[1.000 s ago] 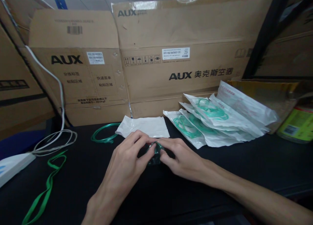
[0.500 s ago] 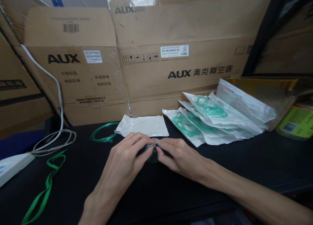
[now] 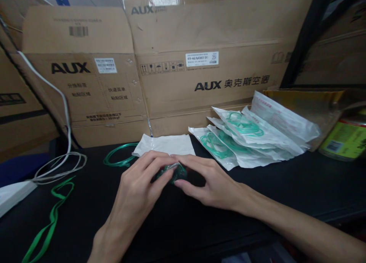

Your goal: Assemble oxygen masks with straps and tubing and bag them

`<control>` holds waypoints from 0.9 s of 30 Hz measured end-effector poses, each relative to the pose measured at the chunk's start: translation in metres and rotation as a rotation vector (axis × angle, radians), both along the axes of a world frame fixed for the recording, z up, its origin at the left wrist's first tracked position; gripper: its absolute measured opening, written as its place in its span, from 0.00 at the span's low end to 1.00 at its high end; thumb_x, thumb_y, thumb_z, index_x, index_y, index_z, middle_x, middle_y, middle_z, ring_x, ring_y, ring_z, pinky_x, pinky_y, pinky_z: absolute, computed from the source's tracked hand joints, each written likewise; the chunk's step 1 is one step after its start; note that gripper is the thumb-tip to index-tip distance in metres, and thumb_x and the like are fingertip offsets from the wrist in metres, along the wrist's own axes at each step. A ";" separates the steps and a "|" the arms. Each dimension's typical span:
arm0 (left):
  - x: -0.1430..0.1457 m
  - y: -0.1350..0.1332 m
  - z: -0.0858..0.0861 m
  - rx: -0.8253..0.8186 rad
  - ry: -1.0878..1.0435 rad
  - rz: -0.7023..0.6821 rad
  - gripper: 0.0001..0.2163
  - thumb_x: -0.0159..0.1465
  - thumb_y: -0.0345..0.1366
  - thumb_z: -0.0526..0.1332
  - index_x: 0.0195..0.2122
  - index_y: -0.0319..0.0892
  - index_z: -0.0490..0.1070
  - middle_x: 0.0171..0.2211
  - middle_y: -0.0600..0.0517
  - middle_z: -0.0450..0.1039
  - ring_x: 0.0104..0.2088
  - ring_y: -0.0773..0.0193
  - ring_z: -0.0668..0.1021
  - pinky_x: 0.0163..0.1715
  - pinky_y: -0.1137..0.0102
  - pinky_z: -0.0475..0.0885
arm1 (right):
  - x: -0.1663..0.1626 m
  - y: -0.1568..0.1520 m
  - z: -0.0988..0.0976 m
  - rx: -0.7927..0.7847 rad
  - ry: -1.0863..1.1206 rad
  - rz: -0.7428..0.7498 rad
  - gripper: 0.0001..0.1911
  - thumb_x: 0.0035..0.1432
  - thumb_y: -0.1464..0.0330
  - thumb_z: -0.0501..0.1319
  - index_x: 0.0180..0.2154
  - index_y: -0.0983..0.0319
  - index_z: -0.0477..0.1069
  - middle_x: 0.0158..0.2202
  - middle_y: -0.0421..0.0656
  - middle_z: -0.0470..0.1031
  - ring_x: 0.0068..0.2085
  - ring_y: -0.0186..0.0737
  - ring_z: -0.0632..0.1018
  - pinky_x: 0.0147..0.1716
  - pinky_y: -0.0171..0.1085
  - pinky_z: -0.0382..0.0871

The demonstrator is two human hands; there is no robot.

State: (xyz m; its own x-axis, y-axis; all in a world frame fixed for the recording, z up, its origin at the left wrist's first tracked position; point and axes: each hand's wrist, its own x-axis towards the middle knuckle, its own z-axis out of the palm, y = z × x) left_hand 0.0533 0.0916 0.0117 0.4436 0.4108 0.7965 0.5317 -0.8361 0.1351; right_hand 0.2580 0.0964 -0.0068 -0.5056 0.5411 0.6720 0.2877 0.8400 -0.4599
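Between my two hands is a small clear green plastic piece that looks like an oxygen mask, with a thin silvery strip along its top edge. Much of it is hidden by fingers. My left hand pinches its left side, thumb in front and fingers behind. My right hand is curved about the right side, fingertips at the top strip and thumb at the near lower edge. Just behind the hands lies a flat white pouch. A coil of green tubing rests to its left, partly against the pouch.
Several white pouches with green tubing are heaped at the right, beside a yellow-green can. A green strap and a white power strip with cable lie left. Cardboard boxes stand behind the black tabletop.
My right thumb has come down and away from the pinch at the strip, and the fingers are spread wider. More of the silvery strip shows. The whole view has shifted slightly.
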 end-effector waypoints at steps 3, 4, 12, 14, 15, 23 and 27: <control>-0.001 -0.004 0.004 0.045 -0.035 -0.029 0.08 0.66 0.25 0.63 0.43 0.44 0.73 0.41 0.52 0.76 0.43 0.64 0.78 0.44 0.71 0.74 | 0.000 -0.004 0.008 -0.163 0.105 0.114 0.26 0.62 0.65 0.66 0.61 0.59 0.67 0.62 0.48 0.68 0.61 0.43 0.71 0.51 0.37 0.76; -0.001 -0.005 0.005 0.055 -0.038 -0.041 0.08 0.66 0.25 0.63 0.43 0.44 0.74 0.41 0.52 0.76 0.43 0.64 0.78 0.43 0.71 0.74 | -0.001 -0.005 0.010 -0.231 0.128 0.158 0.27 0.61 0.65 0.67 0.61 0.58 0.67 0.62 0.47 0.68 0.61 0.43 0.71 0.51 0.37 0.75; 0.004 -0.007 0.006 0.060 -0.085 -0.001 0.09 0.65 0.24 0.63 0.43 0.45 0.72 0.40 0.53 0.76 0.41 0.65 0.78 0.40 0.71 0.73 | -0.003 -0.006 0.009 -0.532 0.288 0.362 0.29 0.58 0.69 0.69 0.60 0.54 0.68 0.63 0.44 0.67 0.61 0.42 0.71 0.61 0.41 0.67; 0.003 -0.007 0.005 0.058 -0.097 0.016 0.09 0.64 0.24 0.64 0.43 0.45 0.72 0.39 0.54 0.75 0.40 0.65 0.77 0.36 0.73 0.72 | -0.003 -0.006 0.009 -0.553 0.303 0.366 0.30 0.58 0.69 0.69 0.61 0.53 0.67 0.63 0.43 0.66 0.62 0.42 0.70 0.62 0.41 0.67; 0.003 -0.007 0.004 0.065 -0.104 0.027 0.09 0.64 0.25 0.64 0.42 0.44 0.72 0.39 0.54 0.75 0.40 0.66 0.77 0.35 0.73 0.72 | -0.003 -0.006 0.009 -0.567 0.314 0.374 0.31 0.58 0.70 0.69 0.61 0.52 0.67 0.64 0.43 0.66 0.63 0.41 0.70 0.62 0.41 0.66; 0.001 -0.005 0.002 0.203 -0.141 0.048 0.08 0.63 0.25 0.67 0.38 0.42 0.70 0.34 0.54 0.73 0.36 0.65 0.77 0.37 0.70 0.72 | -0.005 -0.007 0.005 -0.591 0.360 0.414 0.31 0.55 0.74 0.71 0.59 0.54 0.69 0.62 0.43 0.65 0.63 0.41 0.70 0.64 0.41 0.64; 0.001 -0.004 0.001 0.214 -0.109 0.082 0.09 0.62 0.24 0.67 0.37 0.41 0.69 0.34 0.55 0.71 0.37 0.67 0.76 0.38 0.72 0.71 | -0.006 -0.005 0.004 -0.620 0.382 0.423 0.30 0.54 0.73 0.72 0.58 0.54 0.70 0.61 0.43 0.67 0.62 0.42 0.71 0.63 0.42 0.65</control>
State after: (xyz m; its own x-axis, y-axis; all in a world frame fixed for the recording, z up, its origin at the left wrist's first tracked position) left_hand 0.0538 0.0872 0.0124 0.3223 0.2587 0.9106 0.5910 -0.8065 0.0199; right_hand 0.2520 0.0910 -0.0027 -0.5470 0.6847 0.4817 -0.2639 0.4050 -0.8754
